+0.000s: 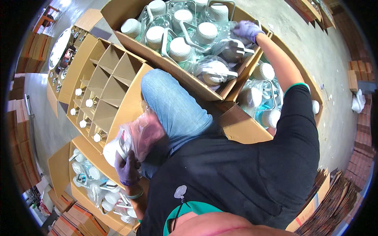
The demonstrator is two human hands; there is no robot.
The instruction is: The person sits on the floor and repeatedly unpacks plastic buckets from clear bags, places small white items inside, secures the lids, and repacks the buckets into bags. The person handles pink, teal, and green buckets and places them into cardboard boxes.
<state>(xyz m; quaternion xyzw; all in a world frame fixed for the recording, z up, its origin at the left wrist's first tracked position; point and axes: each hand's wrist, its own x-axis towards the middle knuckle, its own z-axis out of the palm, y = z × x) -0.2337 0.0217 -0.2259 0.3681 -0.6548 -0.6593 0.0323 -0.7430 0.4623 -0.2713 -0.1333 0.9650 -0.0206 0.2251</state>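
Observation:
My left hand [127, 169], in a purple glove, grips a pink bottle [147, 131] in a clear plastic bag by its white lid and handle end. The bottle lies sideways beside my bent knee, at the edge of a divided cardboard box [124, 100]. My right hand [248, 30], also gloved, reaches into the right end of a large cardboard box [177, 67]. Its fingers are curled against the clear wrapping there; whether they hold it is unclear. Several bagged bottles with white dimpled lids [180, 49] and handles stand upright in that box.
White-capped items [89, 103] sit in several cells of the divided box. More bagged bottles fill a box [261, 97] at the right and another box [97, 188] at the lower left. Flattened cardboard [333, 203] is stacked at the lower right; cartons [79, 219] stand lower left.

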